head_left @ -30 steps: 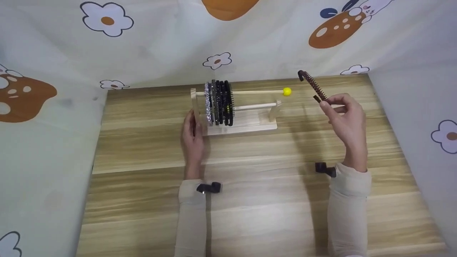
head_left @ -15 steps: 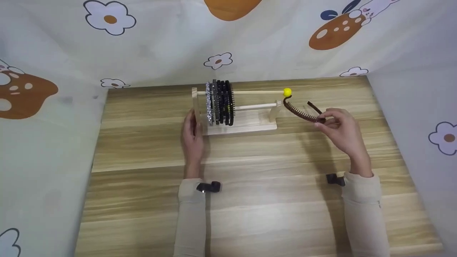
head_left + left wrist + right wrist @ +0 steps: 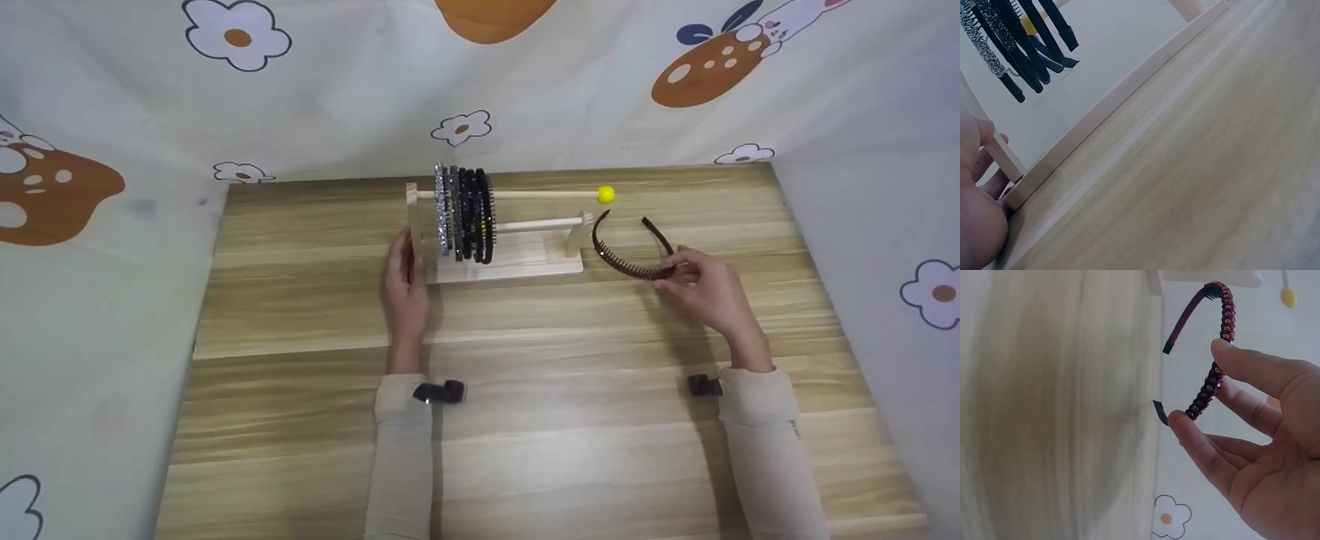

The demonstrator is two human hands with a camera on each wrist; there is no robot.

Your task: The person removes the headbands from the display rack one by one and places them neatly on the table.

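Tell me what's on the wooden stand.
A close row of headbands, silver glitter to black, hangs on the wooden stand, near the end the left hand grips. They overlap, so much of the middle ones is covered, as is part of the upper rod.

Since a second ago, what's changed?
The right hand came down the head view, carrying the brown headband and turning its open ends from left to up-image. Nothing taken or let go. The left hand still grips the rack; racked headbands stayed put.
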